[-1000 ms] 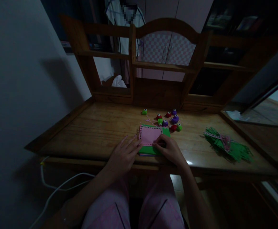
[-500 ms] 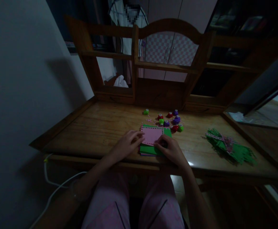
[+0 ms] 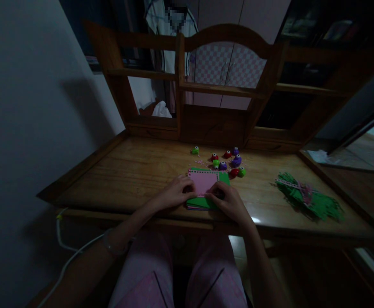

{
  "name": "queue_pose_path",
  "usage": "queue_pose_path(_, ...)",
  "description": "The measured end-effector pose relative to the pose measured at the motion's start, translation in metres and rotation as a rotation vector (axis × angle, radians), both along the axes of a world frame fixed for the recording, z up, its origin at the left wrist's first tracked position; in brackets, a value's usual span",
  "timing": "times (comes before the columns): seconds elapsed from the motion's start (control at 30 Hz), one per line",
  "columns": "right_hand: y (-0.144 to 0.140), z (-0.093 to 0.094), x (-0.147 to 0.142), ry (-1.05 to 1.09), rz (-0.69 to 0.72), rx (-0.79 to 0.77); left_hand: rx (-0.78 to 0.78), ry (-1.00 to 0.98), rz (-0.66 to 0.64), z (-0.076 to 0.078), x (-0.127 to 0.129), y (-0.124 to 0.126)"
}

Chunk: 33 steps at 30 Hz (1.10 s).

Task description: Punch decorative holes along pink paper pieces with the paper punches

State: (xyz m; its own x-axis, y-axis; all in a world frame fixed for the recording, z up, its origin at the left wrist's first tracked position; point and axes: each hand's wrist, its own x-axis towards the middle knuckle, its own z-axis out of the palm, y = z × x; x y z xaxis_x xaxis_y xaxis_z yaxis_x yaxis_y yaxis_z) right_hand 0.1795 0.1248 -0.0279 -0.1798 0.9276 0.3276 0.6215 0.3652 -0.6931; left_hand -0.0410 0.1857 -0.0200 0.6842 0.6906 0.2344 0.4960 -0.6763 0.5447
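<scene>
A pink sheet of paper (image 3: 203,183) with small cut-out shapes along its edges lies on a stack of green paper (image 3: 224,177) at the desk's front. My left hand (image 3: 178,191) has its thumb and forefinger closed together at the sheet's lower left corner. At the lower right of the same sheet, my right hand (image 3: 228,200) pinches the edge; its fingertips are partly hidden. Beyond the stack stand several small paper punches in red, green and purple, among them a purple punch (image 3: 236,161) and a green punch (image 3: 195,150). Tiny pink paper bits (image 3: 200,162) lie scattered near them.
On the right of the wooden desk (image 3: 135,167) lies a heap of fringed green paper (image 3: 322,204) with punched strips across it. A shelf frame (image 3: 222,87) rises along the back edge. A white cable (image 3: 61,273) hangs at the lower left.
My left hand has slid slightly down along the pink sheet's left side, its thumb and forefinger now nearer each other. My right hand stays at the lower right edge.
</scene>
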Motion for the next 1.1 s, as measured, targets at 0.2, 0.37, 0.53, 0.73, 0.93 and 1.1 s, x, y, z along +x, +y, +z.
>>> queue_pose_path(0.2, -0.001, 0.001, 0.000, 0.001, -0.005, 0.002, 0.047, 0.090, 0.039, 0.005, 0.005, -0.004)
queue_pose_path(0.37, 0.000, 0.001, -0.002, -0.007, -0.016, -0.001, 0.054, 0.143, 0.017, 0.010, 0.005, -0.004)
queue_pose_path(0.53, -0.001, 0.003, -0.003, -0.010, -0.023, -0.008, -0.017, 0.151, -0.034, 0.013, 0.008, 0.002)
queue_pose_path(0.73, 0.003, 0.008, -0.003, -0.045, 0.011, -0.039, -0.153, 0.174, -0.038, 0.016, 0.017, 0.017)
queue_pose_path(0.93, -0.022, 0.019, -0.010, -0.089, -0.161, 0.242, -0.313, 0.210, -0.074, 0.023, 0.022, 0.026)
queue_pose_path(1.1, -0.053, 0.012, -0.015, -0.287, -0.218, 0.327, -0.349, 0.282, -0.104, 0.022, 0.023, 0.033)
